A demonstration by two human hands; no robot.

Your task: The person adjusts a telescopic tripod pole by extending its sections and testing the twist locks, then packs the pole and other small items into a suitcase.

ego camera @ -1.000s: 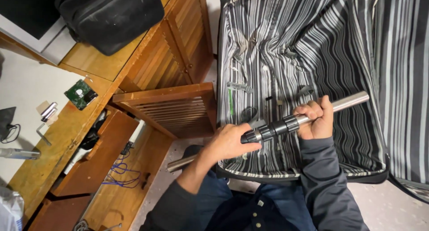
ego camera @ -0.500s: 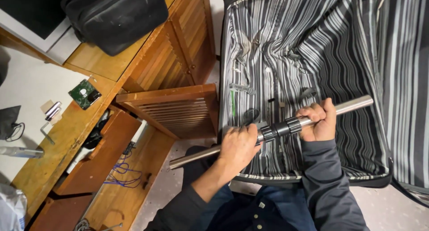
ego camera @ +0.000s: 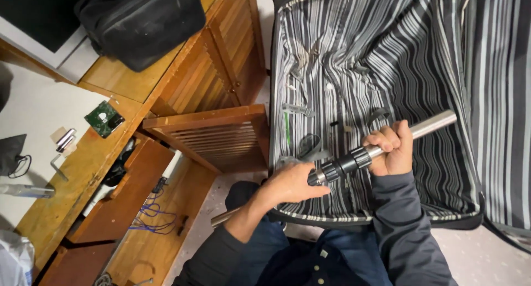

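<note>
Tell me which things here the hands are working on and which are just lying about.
In hand:
left hand
right hand
metal tube
black collar

Lying about:
striped suitcase
black bag
green circuit board
wooden louvred door
blue wires

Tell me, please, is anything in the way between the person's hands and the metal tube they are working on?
No. The left hand and right hand both already grip the metal tube, on either side of its black collar, above the open striped suitcase.

The tube (ego camera: 431, 124) is smooth brushed metal with a black ribbed plastic collar (ego camera: 344, 164); the suitcase lining (ego camera: 387, 54) is striped cloth; the cabinet (ego camera: 213, 134) is glossy wood.
</note>
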